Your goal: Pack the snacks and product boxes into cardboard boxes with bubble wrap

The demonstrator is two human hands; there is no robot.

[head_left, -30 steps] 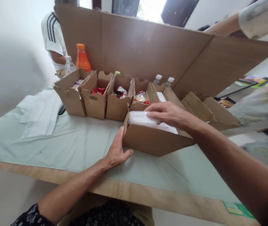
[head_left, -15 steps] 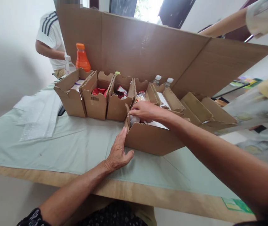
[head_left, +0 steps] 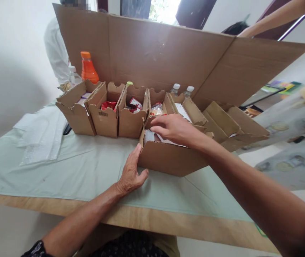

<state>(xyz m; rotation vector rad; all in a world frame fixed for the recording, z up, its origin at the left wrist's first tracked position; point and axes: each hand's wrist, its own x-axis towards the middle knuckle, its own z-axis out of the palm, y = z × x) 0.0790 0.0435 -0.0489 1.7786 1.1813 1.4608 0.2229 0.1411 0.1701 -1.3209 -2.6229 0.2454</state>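
An open cardboard box lies on the pale green table cover in front of me. My left hand rests flat against the box's near left corner, fingers open. My right hand reaches into the box from the right, fingers curled down over a white plastic-wrapped packet and white paper inside. Whether it grips the packet is hidden by the fingers.
A row of small cardboard boxes with snack packets stands behind. An orange bottle, clear bottles and a big upright cardboard sheet are at the back. White cloth lies left. Another person stands far left; someone's arm reaches top right.
My right hand slid left across the box, pushing the white packet down to its left end. The person at the back left turned away. My left hand stayed at the box corner.
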